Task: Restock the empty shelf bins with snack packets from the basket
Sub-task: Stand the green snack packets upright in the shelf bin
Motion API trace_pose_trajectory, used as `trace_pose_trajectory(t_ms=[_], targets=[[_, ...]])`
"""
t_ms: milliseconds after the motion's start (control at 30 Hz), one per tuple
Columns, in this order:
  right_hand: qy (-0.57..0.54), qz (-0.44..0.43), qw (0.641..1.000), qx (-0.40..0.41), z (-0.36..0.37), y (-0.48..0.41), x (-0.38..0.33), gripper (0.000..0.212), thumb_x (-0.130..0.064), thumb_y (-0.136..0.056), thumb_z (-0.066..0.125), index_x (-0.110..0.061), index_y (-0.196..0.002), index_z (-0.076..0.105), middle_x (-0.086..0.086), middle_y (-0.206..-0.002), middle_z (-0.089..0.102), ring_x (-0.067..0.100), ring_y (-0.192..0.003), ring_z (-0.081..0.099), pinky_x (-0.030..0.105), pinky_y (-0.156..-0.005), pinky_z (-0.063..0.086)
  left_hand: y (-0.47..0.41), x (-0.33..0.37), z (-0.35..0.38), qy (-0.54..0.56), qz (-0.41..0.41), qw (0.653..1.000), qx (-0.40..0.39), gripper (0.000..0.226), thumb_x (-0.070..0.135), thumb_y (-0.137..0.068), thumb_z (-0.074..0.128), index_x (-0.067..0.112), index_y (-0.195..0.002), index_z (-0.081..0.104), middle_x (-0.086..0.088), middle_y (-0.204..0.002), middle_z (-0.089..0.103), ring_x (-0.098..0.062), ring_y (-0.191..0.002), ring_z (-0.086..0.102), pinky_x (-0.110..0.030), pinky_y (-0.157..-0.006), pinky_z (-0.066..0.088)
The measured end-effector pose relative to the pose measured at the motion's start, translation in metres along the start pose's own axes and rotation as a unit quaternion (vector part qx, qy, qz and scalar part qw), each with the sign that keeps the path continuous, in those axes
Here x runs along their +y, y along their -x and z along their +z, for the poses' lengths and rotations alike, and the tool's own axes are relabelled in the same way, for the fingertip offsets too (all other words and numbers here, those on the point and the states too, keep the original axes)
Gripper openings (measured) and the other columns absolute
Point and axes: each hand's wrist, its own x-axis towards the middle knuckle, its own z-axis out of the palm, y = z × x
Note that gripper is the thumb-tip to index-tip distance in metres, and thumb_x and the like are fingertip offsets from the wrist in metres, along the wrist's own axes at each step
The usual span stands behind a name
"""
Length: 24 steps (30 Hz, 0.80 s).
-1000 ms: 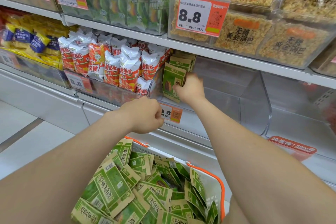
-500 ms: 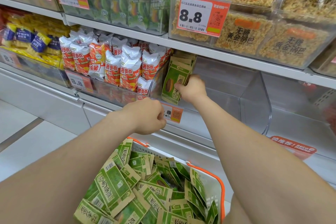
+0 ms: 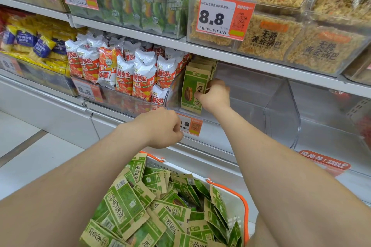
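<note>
green seed packets [image 3: 193, 90] are held upright at the left end of the clear bin [image 3: 248, 104], pinched at their edge by the right hand [image 3: 216, 96]. the left hand [image 3: 160, 126] is curled at the bin's lip; its grip cannot be told. the packets are judged light, flat and slippery, best pinched edgewise.

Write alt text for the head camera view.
The right hand grips green seed packets upright in a clear shelf bin; the curled left hand hovers at its front, above a basket full of the same packets.
</note>
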Motion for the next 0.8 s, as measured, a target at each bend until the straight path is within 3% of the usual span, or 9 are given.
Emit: trace_pose_trajectory(t_ms=[67,267,400,600,800], targets=[[0.008,-0.003,1.0,0.006,-0.001,0.001,-0.002,0.043,-0.034,-0.087,0.082,-0.01,-0.117,0.065,0.005,-0.112,0.069,0.023,-0.111,0.056,0.026,-0.078,0.038,0.0,0.001,0.0,0.0,0.003,1.0,0.003,0.023,0.041,-0.099,0.058,0.024,-0.095,0.073,0.006,-0.087,0.066,-0.024,-0.09,0.066,-0.044,-0.085,0.059],[0.028,0.01,0.999,-0.011,0.003,0.004,-0.001,0.052,-0.044,-0.084,0.081,-0.01,-0.12,0.064,0.006,-0.114,0.063,0.023,-0.111,0.056,0.025,-0.076,0.036,0.001,0.003,0.001,-0.002,0.005,1.0,0.003,0.023,0.041,-0.099,0.059,0.024,-0.094,0.074,0.003,-0.091,0.069,-0.024,-0.09,0.066,-0.043,-0.084,0.059],[0.02,0.031,0.999,-0.024,-0.003,0.006,0.002,0.054,-0.046,-0.081,0.085,-0.01,-0.113,0.062,0.004,-0.106,0.062,0.018,-0.105,0.052,0.03,-0.076,0.044,0.0,0.002,0.002,-0.001,0.003,1.0,0.002,0.024,0.042,-0.099,0.059,0.024,-0.094,0.074,0.004,-0.091,0.069,-0.024,-0.089,0.066,-0.042,-0.083,0.059],[0.053,0.045,0.995,-0.072,-0.01,0.01,0.0,0.057,-0.06,-0.064,0.08,-0.016,-0.099,0.072,0.003,-0.095,0.071,0.025,-0.101,0.068,0.033,-0.074,0.058,0.0,0.001,0.003,-0.006,0.002,1.0,-0.002,0.025,0.042,-0.099,0.057,0.024,-0.095,0.074,0.002,-0.094,0.071,-0.025,-0.093,0.066,-0.043,-0.085,0.059],[0.04,0.022,0.991,-0.123,-0.017,0.021,-0.003,0.033,-0.037,-0.076,0.085,-0.014,-0.095,0.072,0.004,-0.089,0.076,0.023,-0.085,0.075,0.042,-0.079,0.065,-0.002,0.001,0.005,-0.007,0.005,1.0,-0.021,0.025,0.042,-0.099,0.057,0.023,-0.097,0.073,0.002,-0.096,0.07,-0.022,-0.093,0.065,-0.042,-0.086,0.059]])
